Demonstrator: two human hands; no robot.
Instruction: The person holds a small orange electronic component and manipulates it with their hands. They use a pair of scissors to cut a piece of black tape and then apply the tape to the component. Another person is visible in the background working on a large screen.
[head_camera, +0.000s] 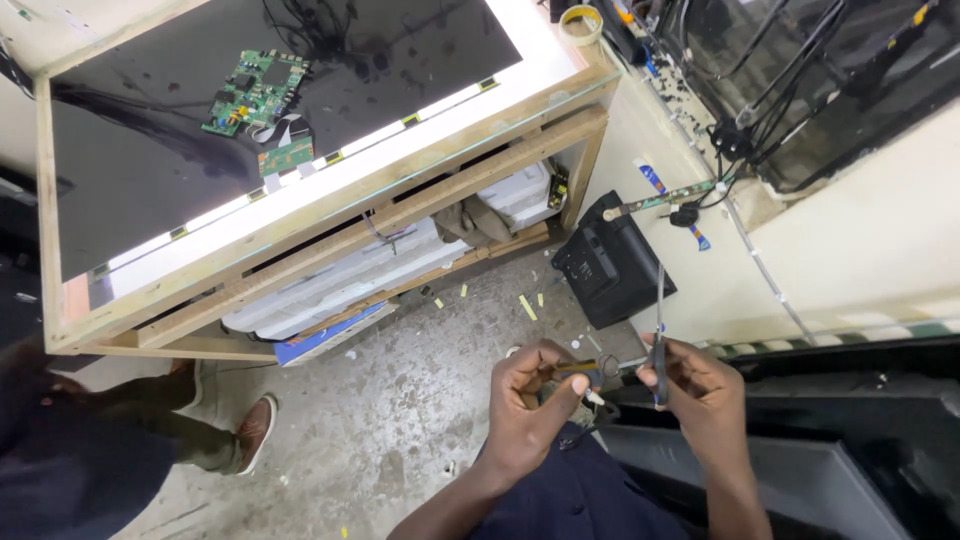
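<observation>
A small tool with a yellow-and-dark handle (580, 368) is gripped in the left hand (535, 395), the fingers curled tight around it, low in the view and above the concrete floor (400, 400). A thin dark cable (659, 330) is pinched between the fingers of the right hand (690, 385); it is seen as a slim, straight black line rising upward from that hand, and its lower end is met by the tool's tip between the two hands. What kind of tool it is cannot be told, as much of it is hidden by the fingers. Just beyond the hands, a black boxy casing (610, 262) is rested on the floor. Further off, a green circuit board (255, 92) is laid on a dark panel in a wooden frame (300, 250).
</observation>
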